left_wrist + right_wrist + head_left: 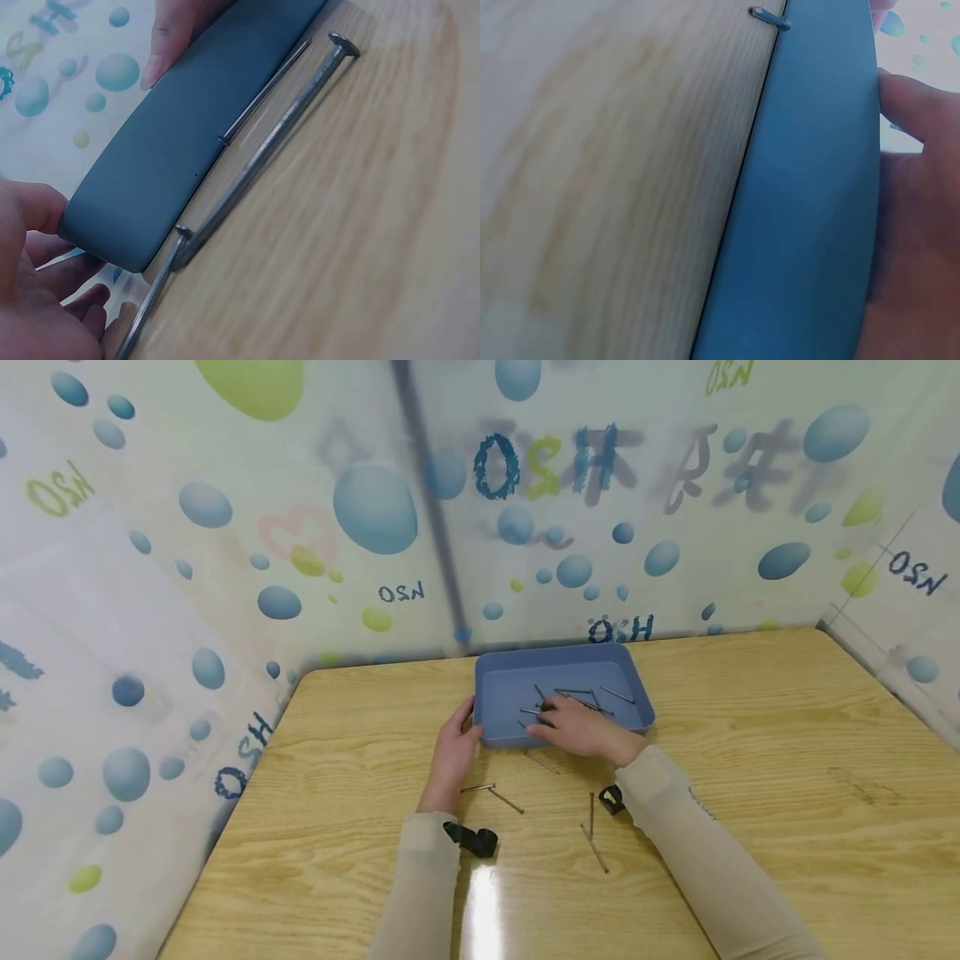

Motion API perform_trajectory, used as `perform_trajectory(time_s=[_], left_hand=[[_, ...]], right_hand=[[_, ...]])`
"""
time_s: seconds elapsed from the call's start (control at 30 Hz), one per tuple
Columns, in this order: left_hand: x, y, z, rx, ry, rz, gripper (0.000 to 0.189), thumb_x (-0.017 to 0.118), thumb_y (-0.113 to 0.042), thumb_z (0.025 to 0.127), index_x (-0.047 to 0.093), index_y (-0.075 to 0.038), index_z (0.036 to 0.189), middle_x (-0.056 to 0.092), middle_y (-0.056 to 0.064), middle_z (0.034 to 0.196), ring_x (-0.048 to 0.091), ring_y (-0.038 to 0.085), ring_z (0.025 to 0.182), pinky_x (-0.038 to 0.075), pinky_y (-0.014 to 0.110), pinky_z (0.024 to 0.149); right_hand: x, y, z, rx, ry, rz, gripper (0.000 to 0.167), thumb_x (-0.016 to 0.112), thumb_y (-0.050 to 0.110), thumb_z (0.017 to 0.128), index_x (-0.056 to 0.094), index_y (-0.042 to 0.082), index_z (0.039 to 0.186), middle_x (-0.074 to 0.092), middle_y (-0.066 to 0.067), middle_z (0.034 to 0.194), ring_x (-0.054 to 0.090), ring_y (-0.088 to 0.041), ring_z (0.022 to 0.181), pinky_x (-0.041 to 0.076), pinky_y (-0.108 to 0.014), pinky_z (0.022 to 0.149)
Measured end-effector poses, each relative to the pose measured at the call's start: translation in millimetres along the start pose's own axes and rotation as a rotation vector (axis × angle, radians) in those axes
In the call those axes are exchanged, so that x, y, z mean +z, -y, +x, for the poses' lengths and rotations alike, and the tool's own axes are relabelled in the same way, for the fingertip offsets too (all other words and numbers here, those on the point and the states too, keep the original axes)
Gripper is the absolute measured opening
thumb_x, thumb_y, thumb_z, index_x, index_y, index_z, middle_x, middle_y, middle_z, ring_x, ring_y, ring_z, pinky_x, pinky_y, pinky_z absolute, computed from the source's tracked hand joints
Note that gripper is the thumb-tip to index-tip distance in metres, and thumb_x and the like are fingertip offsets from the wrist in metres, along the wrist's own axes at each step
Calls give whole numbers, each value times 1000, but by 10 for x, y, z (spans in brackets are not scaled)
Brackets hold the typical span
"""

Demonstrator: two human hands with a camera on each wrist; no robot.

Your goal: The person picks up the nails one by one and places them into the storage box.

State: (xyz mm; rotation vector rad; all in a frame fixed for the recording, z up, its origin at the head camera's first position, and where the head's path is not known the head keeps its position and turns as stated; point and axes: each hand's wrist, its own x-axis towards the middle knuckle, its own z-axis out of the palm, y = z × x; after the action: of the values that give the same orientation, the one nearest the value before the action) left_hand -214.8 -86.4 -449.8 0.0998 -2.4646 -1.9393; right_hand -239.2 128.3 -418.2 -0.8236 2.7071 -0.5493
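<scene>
A blue tray (517, 670) stands at the table's far edge with several metal nails (618, 695) lying loose in it. My left hand (454, 745) holds the tray's near left corner, thumb against the front and fingers along the left side. In the left wrist view the left hand (37, 277) wraps that corner. My right hand (577, 727) reaches over the front wall into the tray, thumb apart from the fingers, close to the nails. Its fingertips are partly hidden. Most of the right palm (922, 225) shows beyond the tray wall in the right wrist view.
One nail (542, 763) lies just in front of the tray. Two nails (507, 800) touch near my left wrist, and another pair (595, 848) lies near my right sleeve. Black wrist cameras (472, 840) sit on both wrists. A patterned curtain (375, 568) hangs behind the wooden table (337, 777).
</scene>
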Motion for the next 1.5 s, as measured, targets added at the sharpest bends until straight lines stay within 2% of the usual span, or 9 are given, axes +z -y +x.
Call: perform_trajectory(time_s=[0.2, 0.37, 0.6, 0.8, 0.97, 1.17, 1.37, 1.5], left_hand=[[-6, 3, -4, 3, 1, -8, 52, 45, -12, 90, 33, -19, 140, 31, -8, 140, 24, 10, 129, 27, 35, 101], [-11, 8, -1, 6, 8, -8, 52, 46, -12, 90, 33, -18, 140, 31, -6, 141, 24, 12, 129, 27, 35, 101], [-37, -64, -17, -23, 49, -21, 52, 46, -11, 91, 31, -18, 140, 29, -5, 142, 21, 12, 130, 24, 35, 103], [-55, -185, -90, -26, 72, -35, 52, 45, -8, 91, 30, -13, 140, 27, 0, 143, 21, 16, 131, 25, 37, 102], [-57, -91, -39, -1, 60, -40, 52, 47, -10, 91, 31, -14, 140, 28, -3, 142, 24, 14, 130, 27, 35, 101], [-36, -7, 13, 24, 27, -5, 52, 47, -11, 90, 33, -15, 140, 31, -4, 141, 24, 13, 129, 27, 35, 101], [-46, -1, 17, 0, 45, -25, 51, 47, -13, 91, 32, -18, 140, 30, -7, 141, 22, 11, 130, 25, 34, 102], [-63, -89, -37, -14, 68, -42, 51, 45, -12, 92, 30, -17, 141, 27, -4, 143, 20, 13, 131, 24, 35, 103]], right_hand=[[-15, 3, -12, 4, -3, 44, 57, 35, 48, 92, 44, 9, 133, 29, -19, 137, 27, -35, 126, 26, -51, 97], [-31, 14, -33, 0, -35, 75, 53, 39, 46, 92, 48, 11, 130, 31, -19, 135, 33, -34, 122, 32, -50, 94], [-42, -1, -79, 31, -120, 148, 47, 45, 36, 92, 48, 7, 128, 35, -14, 135, 45, -28, 114, 38, -45, 89], [-61, -30, -124, -10, -213, 219, 38, 48, 29, 92, 52, 10, 125, 47, -5, 125, 52, -18, 100, 45, -40, 78], [-105, -22, -190, -43, -260, 309, 35, 47, 28, 93, 53, 15, 124, 51, -3, 123, 51, -18, 102, 43, -40, 80], [-153, -26, -285, -56, -251, 420, 37, 43, 26, 95, 50, 9, 127, 60, -10, 108, 57, -23, 93, 46, -37, 77], [-154, -21, -335, -53, -253, 371, 32, 44, 24, 94, 56, 9, 119, 64, -6, 99, 61, -21, 81, 48, -32, 69], [-149, -2, -367, -28, -240, 292, 32, 43, 26, 94, 59, 9, 116, 64, -4, 93, 62, -19, 76, 47, -33, 68]])
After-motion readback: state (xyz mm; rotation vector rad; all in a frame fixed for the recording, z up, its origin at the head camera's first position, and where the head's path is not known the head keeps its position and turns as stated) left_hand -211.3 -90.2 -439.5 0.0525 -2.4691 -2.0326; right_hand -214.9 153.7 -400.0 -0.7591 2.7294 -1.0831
